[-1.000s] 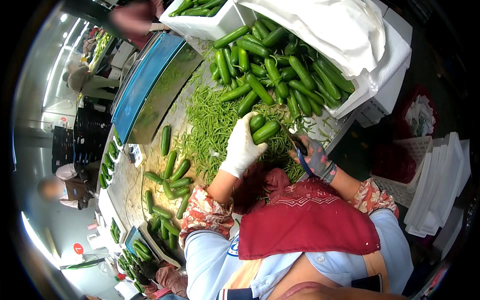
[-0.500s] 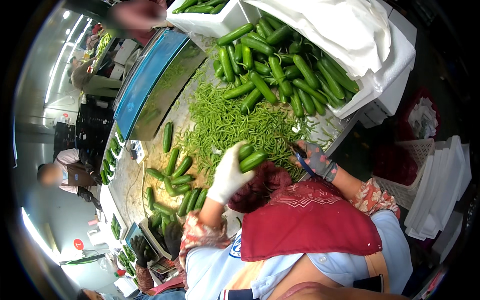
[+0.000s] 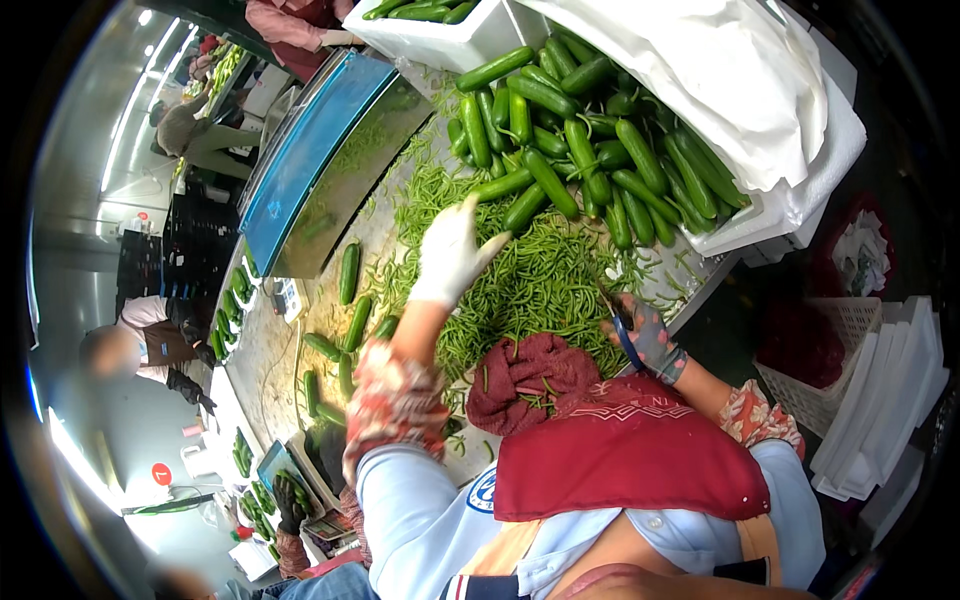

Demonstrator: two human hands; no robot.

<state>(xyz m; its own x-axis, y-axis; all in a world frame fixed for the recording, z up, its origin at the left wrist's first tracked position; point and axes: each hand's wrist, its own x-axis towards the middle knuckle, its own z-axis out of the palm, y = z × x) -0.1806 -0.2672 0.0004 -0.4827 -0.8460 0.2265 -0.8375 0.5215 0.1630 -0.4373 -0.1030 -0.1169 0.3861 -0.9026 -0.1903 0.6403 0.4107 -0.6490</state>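
Observation:
My left hand (image 3: pixel 450 255), in a white glove, is empty with fingers apart, over the heap of green beans (image 3: pixel 530 290), just below the pile of cucumbers (image 3: pixel 640 160). At the right edge of the beans, my right hand (image 3: pixel 650 345), in a grey spotted glove, grips blue-handled scissors (image 3: pixel 625 335). A crumpled maroon cloth (image 3: pixel 505 385) lies between my arms. More cucumbers (image 3: pixel 349 275) lie on the metal table to the left.
White foam boxes (image 3: pixel 450 40) and a white sheet (image 3: pixel 700 70) are at the back. A blue-edged panel (image 3: pixel 295 160) stands left. Crates (image 3: pixel 820 390) sit right. Co-workers (image 3: pixel 150 340) work left, and a dark-gloved hand (image 3: pixel 290 500) reaches to a scale at lower left.
My left hand had two cucumbers, moved them down-left, and is now empty and higher up by the pile. My right hand keeps the scissors. A co-worker's gloved hands came in at lower left.

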